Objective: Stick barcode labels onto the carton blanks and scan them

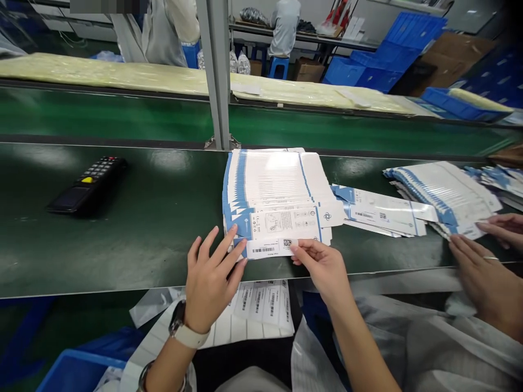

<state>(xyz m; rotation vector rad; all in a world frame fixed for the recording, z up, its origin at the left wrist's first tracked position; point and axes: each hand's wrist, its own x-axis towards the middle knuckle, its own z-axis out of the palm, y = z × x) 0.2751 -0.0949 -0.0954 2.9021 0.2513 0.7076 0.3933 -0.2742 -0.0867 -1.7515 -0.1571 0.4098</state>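
A fanned stack of flat white-and-blue cartons [273, 179] lies on the dark green table in front of me. Across the nearest carton runs a white strip label [263, 249] with a barcode and a square code. My left hand [214, 272] has its fingers spread, their tips touching the left end of the label and the blue carton edge. At the label's right end, my right hand [324, 267] pinches it between thumb and forefinger. A sheet of barcode labels [261, 307] hangs below the table edge, over my lap.
A black handheld scanner [87, 185] lies on the left. More flat cartons [379, 212] lie to the right, beside another fanned stack [445, 190] under a co-worker's hands [486, 272]. A metal post [216, 76] rises behind my stack, before the green conveyor [122, 117].
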